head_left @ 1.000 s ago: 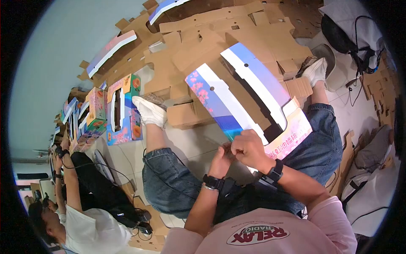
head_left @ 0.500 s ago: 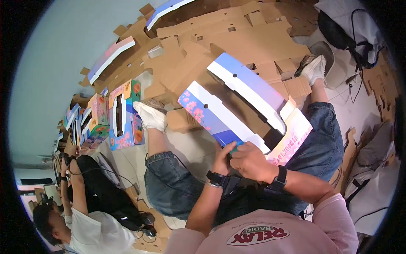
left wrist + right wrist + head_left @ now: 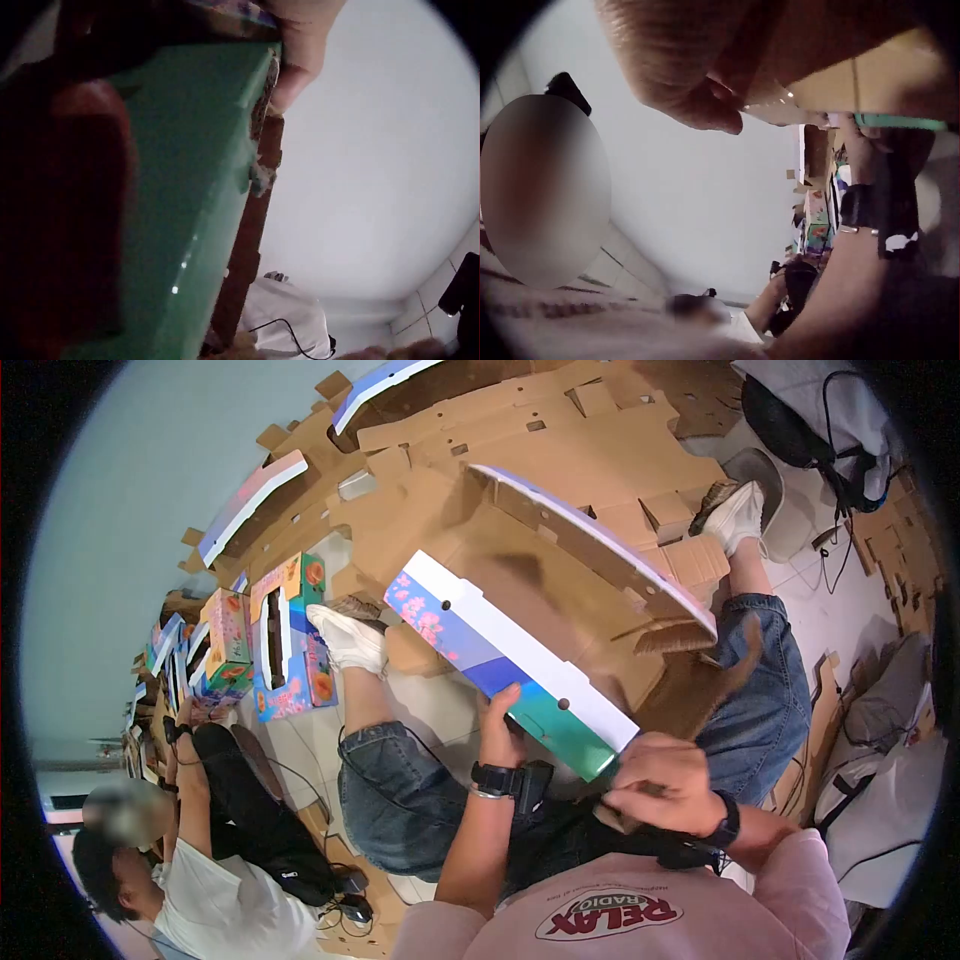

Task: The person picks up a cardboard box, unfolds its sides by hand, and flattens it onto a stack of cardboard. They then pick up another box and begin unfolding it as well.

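A cardboard fruit box (image 3: 540, 690), purple, green and white with pink blossoms, stands tilted between the person's knees. Its top is open and shows the brown inside. My left hand (image 3: 500, 732) grips the near long side, thumb on the printed outer face. At the near right corner, the curled fingers of my right hand (image 3: 665, 785) hold the box's edge. The green panel (image 3: 180, 172) fills much of the left wrist view, with torn brown cardboard along its edge. A tan cardboard flap (image 3: 885, 75) lies beside the right fingers in the right wrist view.
Flattened brown cardboard (image 3: 570, 440) covers the floor ahead. Finished-looking printed boxes (image 3: 285, 640) stand at the left, near another person in a white shirt (image 3: 220, 890). Grey bags (image 3: 880, 760) lie at the right, with cables around them.
The box's lettered end panel has swung down from its raised place and the far side panel has tipped outward. My right hand has moved right, away from my left, to the near corner.
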{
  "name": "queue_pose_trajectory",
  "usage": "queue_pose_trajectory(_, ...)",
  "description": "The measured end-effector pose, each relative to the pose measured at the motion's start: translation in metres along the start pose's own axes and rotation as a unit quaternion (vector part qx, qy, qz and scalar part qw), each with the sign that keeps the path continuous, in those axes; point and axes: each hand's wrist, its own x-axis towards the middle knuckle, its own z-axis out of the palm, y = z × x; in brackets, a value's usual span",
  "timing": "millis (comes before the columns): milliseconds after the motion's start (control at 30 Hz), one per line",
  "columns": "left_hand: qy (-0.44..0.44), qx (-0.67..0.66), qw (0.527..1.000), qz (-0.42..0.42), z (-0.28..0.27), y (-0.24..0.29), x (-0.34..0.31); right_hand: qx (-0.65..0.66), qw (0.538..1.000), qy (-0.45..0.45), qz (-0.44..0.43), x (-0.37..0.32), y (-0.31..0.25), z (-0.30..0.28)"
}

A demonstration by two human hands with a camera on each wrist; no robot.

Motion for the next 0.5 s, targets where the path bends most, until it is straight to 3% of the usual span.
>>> queue_pose_trajectory(133, 0.014, 0.014, 0.999, 0.027, 0.007, 0.007, -0.006, -0.168, 0.960, 0.117, 0.191, -0.036, 0.010, -0.037)
queue_pose_trajectory(267, 0.012, 0.018, 0.998, 0.057, 0.002, 0.004, -0.002, -0.241, 0.919, 0.208, 0.232, -0.066, 0.037, -0.053)
queue_pose_trajectory(333, 0.015, 0.013, 0.999, 0.046, 0.004, 0.007, -0.005, 0.006, 0.878, 0.330, 0.346, -0.080, 0.045, -0.053)
queue_pose_trajectory(500, 0.001, 0.000, 1.000, 0.019, 0.017, 0.021, -0.020, 0.019, 0.870, 0.347, 0.349, -0.110, 0.059, -0.056)
